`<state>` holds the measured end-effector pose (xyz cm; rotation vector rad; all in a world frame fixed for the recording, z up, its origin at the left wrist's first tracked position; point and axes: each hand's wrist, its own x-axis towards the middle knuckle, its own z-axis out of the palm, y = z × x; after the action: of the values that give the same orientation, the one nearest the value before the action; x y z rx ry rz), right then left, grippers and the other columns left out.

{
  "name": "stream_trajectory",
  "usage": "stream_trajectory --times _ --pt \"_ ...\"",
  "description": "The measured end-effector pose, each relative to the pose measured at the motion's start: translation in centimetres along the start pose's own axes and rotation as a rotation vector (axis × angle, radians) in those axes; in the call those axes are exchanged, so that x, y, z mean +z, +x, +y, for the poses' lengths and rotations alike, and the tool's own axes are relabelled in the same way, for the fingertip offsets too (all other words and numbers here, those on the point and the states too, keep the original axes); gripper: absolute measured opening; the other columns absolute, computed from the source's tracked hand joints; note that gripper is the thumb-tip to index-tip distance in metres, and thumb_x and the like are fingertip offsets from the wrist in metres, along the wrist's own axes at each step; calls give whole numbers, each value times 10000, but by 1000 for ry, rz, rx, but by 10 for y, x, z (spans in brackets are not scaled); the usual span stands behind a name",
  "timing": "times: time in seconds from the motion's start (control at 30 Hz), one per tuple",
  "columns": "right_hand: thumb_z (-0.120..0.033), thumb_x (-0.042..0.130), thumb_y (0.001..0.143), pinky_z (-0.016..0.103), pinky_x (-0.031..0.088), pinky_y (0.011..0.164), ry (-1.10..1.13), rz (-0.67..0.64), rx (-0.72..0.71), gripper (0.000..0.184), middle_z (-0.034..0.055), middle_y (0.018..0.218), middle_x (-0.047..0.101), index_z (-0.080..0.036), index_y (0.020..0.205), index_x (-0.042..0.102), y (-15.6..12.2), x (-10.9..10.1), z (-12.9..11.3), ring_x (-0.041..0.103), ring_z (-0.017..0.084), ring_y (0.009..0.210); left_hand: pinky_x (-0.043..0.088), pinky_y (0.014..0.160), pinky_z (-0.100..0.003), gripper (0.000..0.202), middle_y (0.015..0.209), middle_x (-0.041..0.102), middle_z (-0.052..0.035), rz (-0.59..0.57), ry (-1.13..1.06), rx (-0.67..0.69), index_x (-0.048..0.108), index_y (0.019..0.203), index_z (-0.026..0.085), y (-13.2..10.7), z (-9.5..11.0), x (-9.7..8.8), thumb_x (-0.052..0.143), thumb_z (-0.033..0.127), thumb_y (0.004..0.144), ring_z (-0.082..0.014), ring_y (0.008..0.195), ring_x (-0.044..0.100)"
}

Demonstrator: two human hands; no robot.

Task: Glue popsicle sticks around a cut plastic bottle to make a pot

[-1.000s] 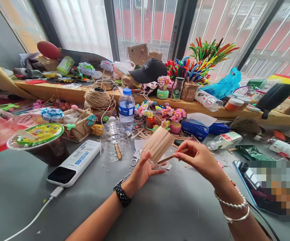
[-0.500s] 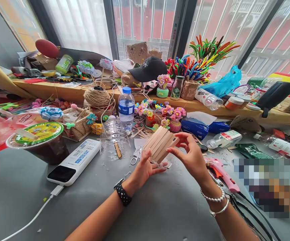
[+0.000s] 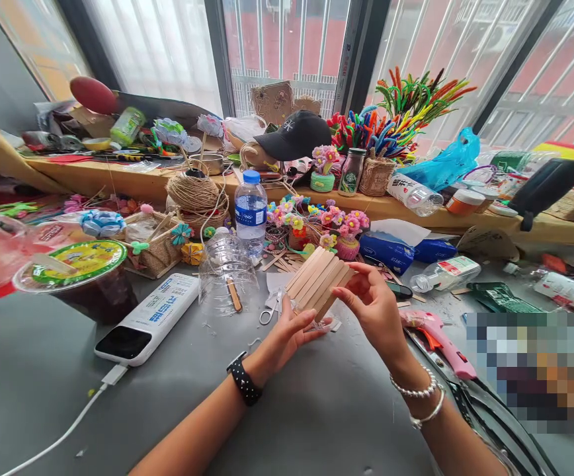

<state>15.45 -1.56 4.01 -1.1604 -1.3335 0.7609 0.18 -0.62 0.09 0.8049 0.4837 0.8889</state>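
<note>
Several wooden craft sticks [image 3: 317,279] sit side by side as a slatted panel, held tilted above the grey table between my two hands. My left hand [image 3: 287,334], with a dotted black watch band at its wrist, grips the panel's lower left edge, thumb in front and fingers beneath. On the right side, my right hand [image 3: 372,307] pinches the edge between thumb and fingers. Some clear plastic [image 3: 323,324] shows under the panel, partly hidden. Just left of the panel lie small scissors [image 3: 268,313]. A pink glue gun [image 3: 443,344] rests to the right of my right hand.
A cut clear plastic bottle [image 3: 227,277], a water bottle [image 3: 250,211] and a white power bank [image 3: 148,320] stand or lie to the left. A drink cup [image 3: 81,284] is farther left. Behind are pipe-cleaner flowers [image 3: 349,228], tissue packs [image 3: 386,251] and a crowded wooden ledge [image 3: 277,192].
My left thumb has come down from the panel's left side to its lower edge. The panel has turned slightly, and my right hand keeps its grip.
</note>
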Motion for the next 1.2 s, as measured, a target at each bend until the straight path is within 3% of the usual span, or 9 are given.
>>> stream_trajectory --times 0.2,0.4,0.7,0.9,1.07,1.2 --pt "-357 616 697 294 471 721 -76 63 -67 389 -27 696 498 -236 1042 484 -2 4 0 521 125 696 341 934 -497 861 1282 431 -164 57 9 29 65 1352 269 -3 2 6 642 181 719 -298 1043 534" --pt "-358 605 706 286 453 714 -102 83 -93 385 -24 709 488 -240 1051 483 -5 7 1 508 127 711 352 922 -495 904 1328 375 -169 82 4 71 66 1350 282 -4 4 12 664 143 687 -311 1090 497" --pt "-361 590 719 277 443 710 -123 106 -97 395 -16 748 484 -248 1081 481 -8 12 1 500 128 726 340 917 -513 942 1321 376 -183 71 39 72 70 1351 287 0 -2 5 694 183 653 -332 1116 467" --pt "-377 596 713 278 437 721 -140 138 -89 542 -11 787 494 -252 1206 409 -10 13 3 497 122 720 370 896 -485 981 1316 379 -184 93 19 114 82 1343 268 4 -7 2 727 190 608 -336 1133 445" --pt "-389 596 709 293 431 739 -165 143 -109 488 -3 797 505 -240 1158 477 -11 14 6 492 131 743 352 923 -472 1007 1315 368 -191 127 90 168 104 1338 203 8 -10 0 752 270 570 -347 1194 359" --pt "-365 607 708 295 430 751 -148 155 -145 525 -6 798 516 -259 1195 441 -11 14 6 491 131 753 343 933 -477 1016 1326 348 -179 140 138 164 90 1335 217 7 -10 1 751 288 567 -350 1192 357"
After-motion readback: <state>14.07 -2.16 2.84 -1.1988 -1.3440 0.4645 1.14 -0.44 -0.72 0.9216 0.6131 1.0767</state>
